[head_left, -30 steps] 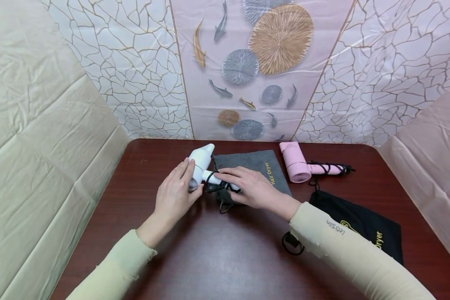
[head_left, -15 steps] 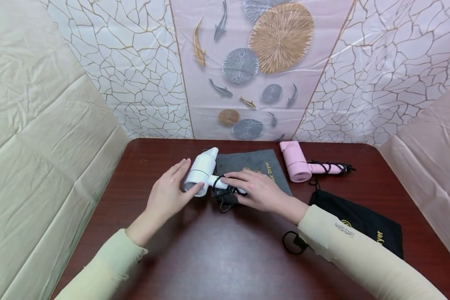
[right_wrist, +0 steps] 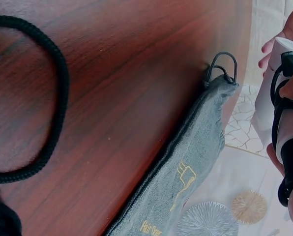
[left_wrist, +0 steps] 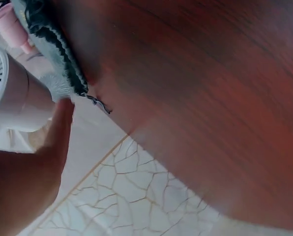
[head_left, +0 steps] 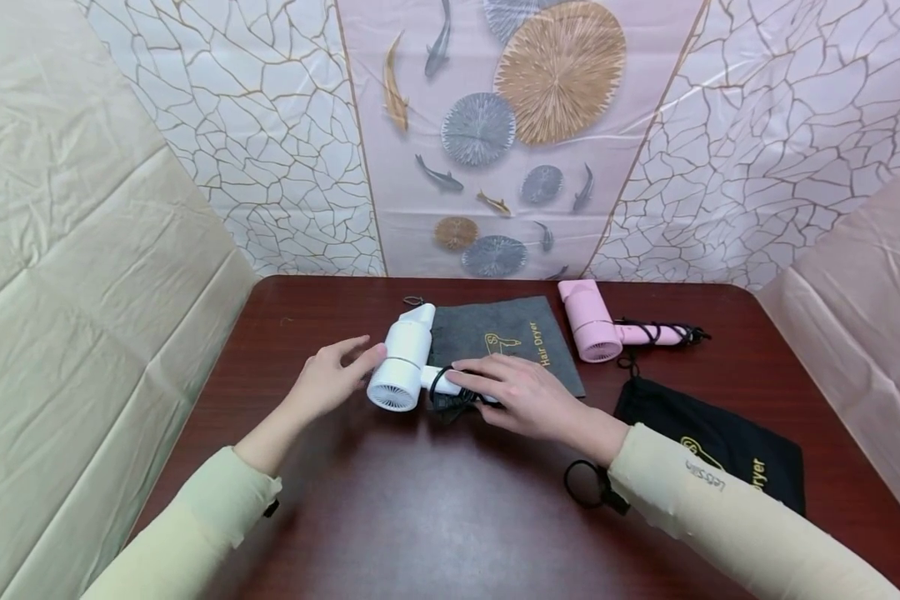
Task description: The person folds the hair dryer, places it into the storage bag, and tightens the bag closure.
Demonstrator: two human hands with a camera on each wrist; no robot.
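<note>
A white hair dryer (head_left: pixel 403 358) with a black cord wound round its handle is held over the front left part of a flat grey pouch (head_left: pixel 472 333). My right hand (head_left: pixel 528 398) grips the cord-wrapped handle (right_wrist: pixel 288 130), fingers over the top. Its nozzle points away toward the back wall, the round vent toward me. My left hand (head_left: pixel 326 383) is at the left side of the barrel (left_wrist: pixel 26 98), fingertips right at its surface and fingers loosely bent, not wrapped round it. The palm side of my right hand is hidden.
A pink hair dryer (head_left: pixel 591 323) with its cord wrapped lies at the back right. In front of it is a black pouch (head_left: pixel 712 446), partly under my right sleeve. A black cord loop (head_left: pixel 567 481) lies beside that sleeve. Patterned cloth walls surround the dark red table (head_left: pixel 420 533).
The white hair dryer has come toward me and slightly right, in my right hand. My left hand has loosened from round the barrel and drawn off to the left.
</note>
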